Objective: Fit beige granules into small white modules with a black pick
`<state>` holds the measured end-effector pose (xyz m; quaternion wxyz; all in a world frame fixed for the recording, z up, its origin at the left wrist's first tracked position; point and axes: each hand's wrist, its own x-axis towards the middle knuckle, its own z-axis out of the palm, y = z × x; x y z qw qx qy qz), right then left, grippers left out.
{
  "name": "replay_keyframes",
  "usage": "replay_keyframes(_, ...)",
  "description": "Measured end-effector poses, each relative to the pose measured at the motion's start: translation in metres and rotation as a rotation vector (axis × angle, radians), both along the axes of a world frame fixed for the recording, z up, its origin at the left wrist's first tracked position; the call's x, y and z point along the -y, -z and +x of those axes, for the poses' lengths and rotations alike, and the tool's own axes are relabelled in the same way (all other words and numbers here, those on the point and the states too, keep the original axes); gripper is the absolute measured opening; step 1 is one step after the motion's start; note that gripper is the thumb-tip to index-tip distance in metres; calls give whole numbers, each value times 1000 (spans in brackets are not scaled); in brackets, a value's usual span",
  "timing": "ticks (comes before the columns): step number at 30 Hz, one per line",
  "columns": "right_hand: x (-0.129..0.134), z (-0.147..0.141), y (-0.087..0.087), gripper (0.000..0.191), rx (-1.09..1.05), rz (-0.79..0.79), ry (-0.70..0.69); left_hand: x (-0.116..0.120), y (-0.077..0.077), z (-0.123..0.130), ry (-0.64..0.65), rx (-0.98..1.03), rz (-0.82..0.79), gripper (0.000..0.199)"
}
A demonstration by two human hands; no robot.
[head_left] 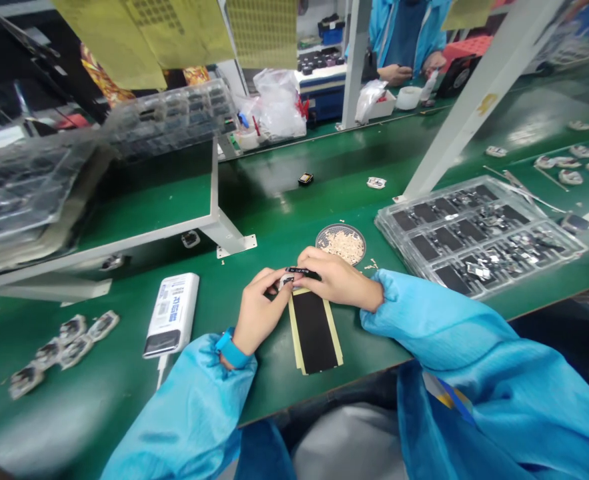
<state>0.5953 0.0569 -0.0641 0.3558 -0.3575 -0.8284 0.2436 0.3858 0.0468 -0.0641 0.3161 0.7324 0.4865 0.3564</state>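
Observation:
My left hand point(258, 308), with a blue band at the wrist, pinches a small whitish casing point(285, 281) between thumb and fingers. Across from it, my right hand point(338, 277) is closed on a small black part point(304, 272) that touches the casing; the fingers hide much of both. Beneath my hands lies a black rectangular pad point(315, 331) with pale yellow edges. Just beyond the right hand is a round dish point(341, 243) of tiny beige pieces, a few of them spilled beside it.
At right sits a clear compartment tray point(467, 233) of black and silver parts. A white power bank point(171, 313) with a cable and several whitish casings point(67, 341) lie at left. A raised shelf point(169, 193) and a slanted post point(479, 100) flank the bench. A co-worker's hands point(394, 73) show behind.

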Motion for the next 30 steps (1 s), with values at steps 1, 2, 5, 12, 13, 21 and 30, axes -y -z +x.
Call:
replay_keyframes(1,-1,3,-3,16,-12,2,3,-2,1,-1,-7,2,-17,23)
replay_keyframes(2,-3,7,-7,14,-18,8,23,-3,2,-1,-23,10,-40,26)
replay_keyframes(5,-7,22,-18,13,44,23,221,-10,5,-1,-100,69,-117,35)
replay_keyframes(12,-7,43,-26,22,295,-92,622,-34,-1,3,-140,45,-75,37)
replay_keyframes(13,-6,44,-27,21,267,-89,611,-42,-3,3,-142,25,-67,37)
replay_keyframes(21,-3,38,-31,16,97,-29,578,-91,-25,27,-109,-26,108,32)
replay_keyframes(30,-2,36,-33,15,-45,48,558,-74,-35,61,2,-60,235,28)
